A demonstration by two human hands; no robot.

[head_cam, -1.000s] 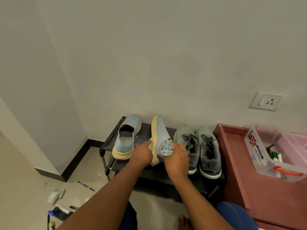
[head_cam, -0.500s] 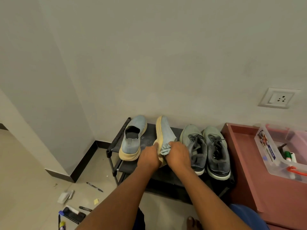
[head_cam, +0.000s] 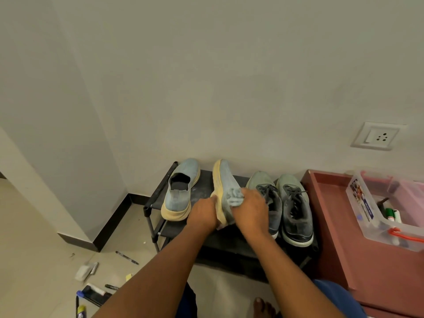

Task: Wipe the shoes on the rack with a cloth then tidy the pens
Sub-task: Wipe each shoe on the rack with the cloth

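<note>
Looking down, we see the black shoe rack (head_cam: 206, 193) pushed against the wall, its left post open to bare floor at eight o'clock and its right end close beside a reddish-brown cabinet (head_cam: 332, 226) at three o'clock. Free room lies mostly to the left and toward us.

The blue slip-on shoe (head_cam: 223, 177) we are wiping sits at the middle of the rack, tipped onto its side so the yellowed sole faces left. Our left hand (head_cam: 203, 214) grips its heel end along the sole. Our right hand (head_cam: 251, 208) is clenched around a crumpled grey-blue cloth (head_cam: 234, 197), pressing it on the shoe's fabric side.

Its partner shoe (head_cam: 180, 190) stands upright at ten o'clock from our hands, apart from the tipped shoe. A pair of grey laced sneakers (head_cam: 286, 207) stands at two o'clock, the nearer one touching our right hand.

On the cabinet, a clear plastic box (head_cam: 376, 230) with an orange handle holds markers. On the floor at seven o'clock lie a black pen (head_cam: 126, 257), a white eraser-like block (head_cam: 83, 271), another pen (head_cam: 112, 287) and some stationery at the frame's lower edge. A bare foot (head_cam: 263, 306) shows at six o'clock.
</note>
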